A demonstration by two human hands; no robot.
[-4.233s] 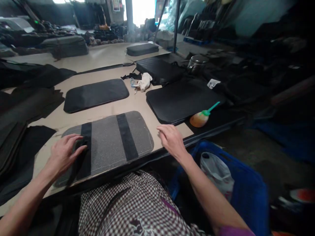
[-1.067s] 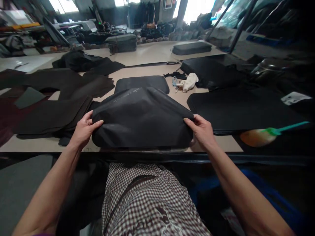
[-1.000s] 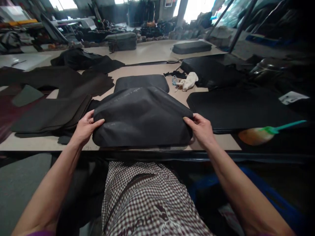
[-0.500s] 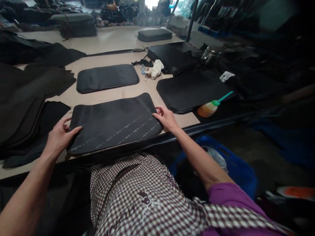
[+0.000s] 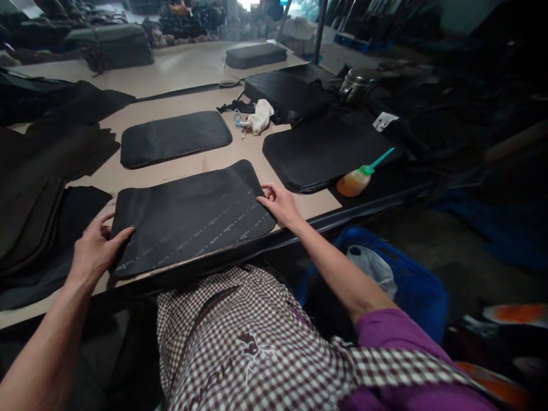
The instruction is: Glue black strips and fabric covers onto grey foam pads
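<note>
A black sheet with rounded corners and rows of pale printed lettering lies at the table's front edge. My left hand grips its left edge, thumb on top and fingers beneath or behind. At the right edge my right hand pinches the same sheet between thumb and fingers. Farther back is a similar black panel, lying flat. Right of my right hand sits a stack of black sheets, with a squeeze bottle of orange liquid and a green nozzle on its near side.
Dark cut sheets pile up at the left of the table. A white cloth bundle and a black block-like stack lie behind. Below the table's right edge stands a blue basket with a plastic bag.
The view has shifted slightly, so the table's things appear a little farther left. Both hands keep their hold on the sheet's two edges.
</note>
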